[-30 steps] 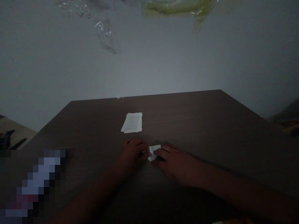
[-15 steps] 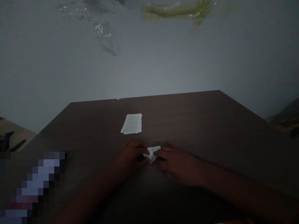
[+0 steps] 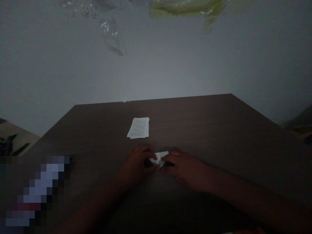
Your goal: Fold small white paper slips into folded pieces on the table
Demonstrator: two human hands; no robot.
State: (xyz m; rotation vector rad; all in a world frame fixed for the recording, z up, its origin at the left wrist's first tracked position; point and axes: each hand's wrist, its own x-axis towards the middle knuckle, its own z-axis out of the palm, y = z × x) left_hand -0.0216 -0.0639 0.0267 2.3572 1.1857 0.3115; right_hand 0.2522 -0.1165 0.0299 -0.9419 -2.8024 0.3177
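Note:
A small folded piece of white paper [image 3: 160, 158] lies on the dark wooden table [image 3: 219, 130], pinched between both of my hands. My left hand [image 3: 140, 161] curls its fingers onto the paper's left edge. My right hand [image 3: 185, 169] presses fingertips on its right side. Just beyond my hands rests a small stack of printed white sheets [image 3: 138, 127], untouched. The scene is dim.
A pale wall [image 3: 156, 71] rises behind the table's far edge, with crumpled clear plastic [image 3: 110, 35] and a greenish strip [image 3: 185, 8] stuck high on it. A blurred-out patch covers the lower left. Dark items [image 3: 9, 146] lie on a surface at far left.
My fingers have drawn closer together over the folded paper, covering more of it. The stack of sheets has stayed put.

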